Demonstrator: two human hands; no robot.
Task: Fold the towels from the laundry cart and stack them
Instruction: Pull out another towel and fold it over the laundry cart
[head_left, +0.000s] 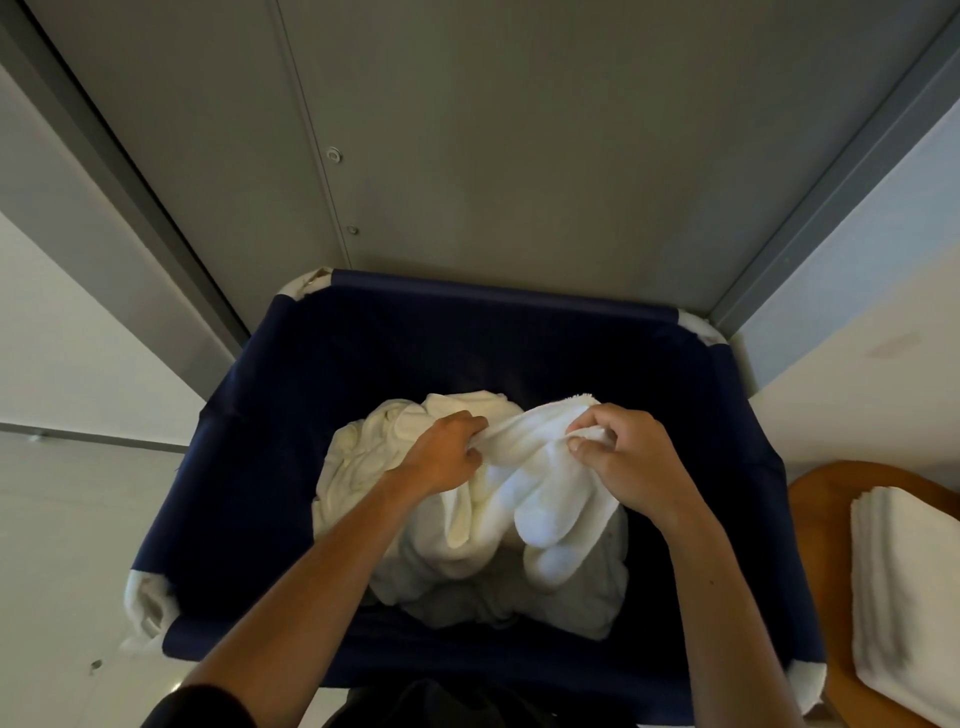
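Both hands are reaching into the cart (291, 395) at frame centre. Left hand (441, 457) and right hand (618, 457) are pinching one towel's (540, 499) edge, probably seeking corners (finished stack (904, 587) is waiting lower right).

No words or numbers can be read here. The things in view have no labels or signs to read.

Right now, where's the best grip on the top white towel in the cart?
Probably its raised upper edge, from above, at two spread points, as the left hand and right hand pinch it. The towel drapes down from that edge over the pile, and the walls of the laundry cart close off the sides.
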